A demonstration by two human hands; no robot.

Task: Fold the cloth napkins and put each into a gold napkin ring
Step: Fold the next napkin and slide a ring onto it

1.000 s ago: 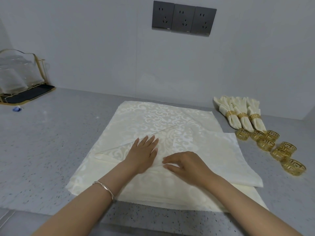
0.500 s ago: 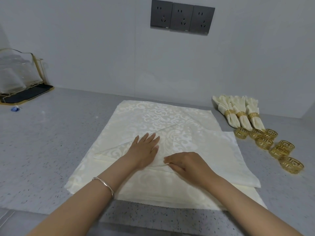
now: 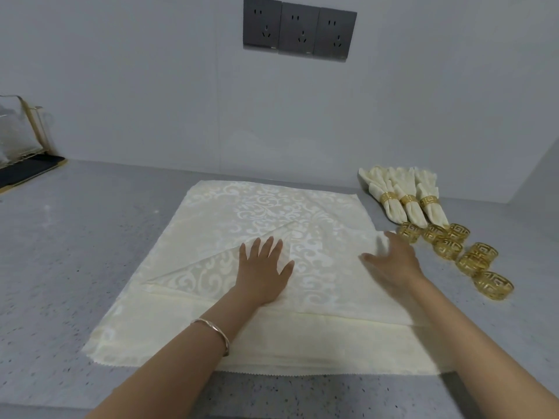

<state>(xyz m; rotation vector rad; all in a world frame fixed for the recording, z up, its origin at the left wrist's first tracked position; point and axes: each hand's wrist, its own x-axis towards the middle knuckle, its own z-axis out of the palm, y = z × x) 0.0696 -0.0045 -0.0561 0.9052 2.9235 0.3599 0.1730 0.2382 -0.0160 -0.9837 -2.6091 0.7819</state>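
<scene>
Two hands on the stacked cream damask cloth napkins (image 3: 242,207) on the grey counter (image 3: 75,252), my left hand (image 3: 264,273) flat, fingers straight, on the folded top layer, my right hand (image 3: 393,261) blurred, fingers spread at its right corner, openwork gold napkin rings (image 3: 447,246) just beside.

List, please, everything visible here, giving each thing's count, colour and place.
top napkin: one, cream, partly folded on the stack.
napkin stack: count unclear, cream, counter centre.
ringed napkins: three, cream in gold rings, far right.
empty rings: seven, gold, right of the stack.
sockets: three, dark grey, wall.
rack: one, gold-framed, far left.
counter: one, speckled grey.
bracelet: one, metallic, left wrist.
left grip: flat on the top napkin.
right grip: blurred, at the napkin's right edge.
</scene>
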